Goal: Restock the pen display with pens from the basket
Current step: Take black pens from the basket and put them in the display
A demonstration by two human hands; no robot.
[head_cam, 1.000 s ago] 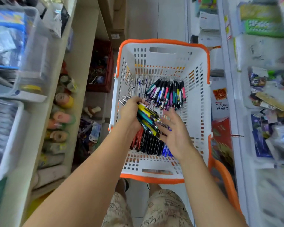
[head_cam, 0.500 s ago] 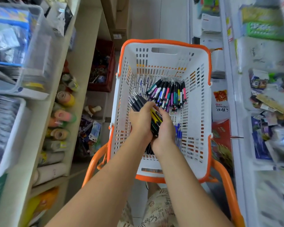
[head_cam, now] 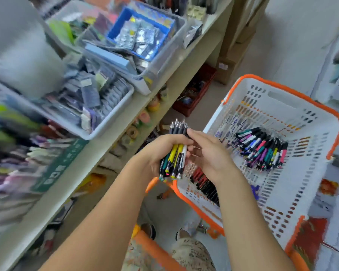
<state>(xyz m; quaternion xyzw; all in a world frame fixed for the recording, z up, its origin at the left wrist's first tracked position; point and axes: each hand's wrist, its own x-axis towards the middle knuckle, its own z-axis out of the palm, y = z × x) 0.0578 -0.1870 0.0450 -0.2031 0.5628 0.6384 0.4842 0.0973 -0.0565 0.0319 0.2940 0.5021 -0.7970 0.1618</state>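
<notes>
Left hand (head_cam: 160, 151) clasps a pen bundle (head_cam: 174, 153); right hand (head_cam: 209, 153), fingers relaxed beside it, should square protruding tips above the clasp before carrying to the display (head_cam: 14, 153).

A white slotted plastic basket with an orange rim (head_cam: 294, 106) stands on the floor right of the beige shelf (head_cam: 114, 145), a row of multicoloured pens (head_cam: 262, 149) lying in it, while two clear plastic bins (head_cam: 110, 124) sit on the shelf near its front edge.
</notes>
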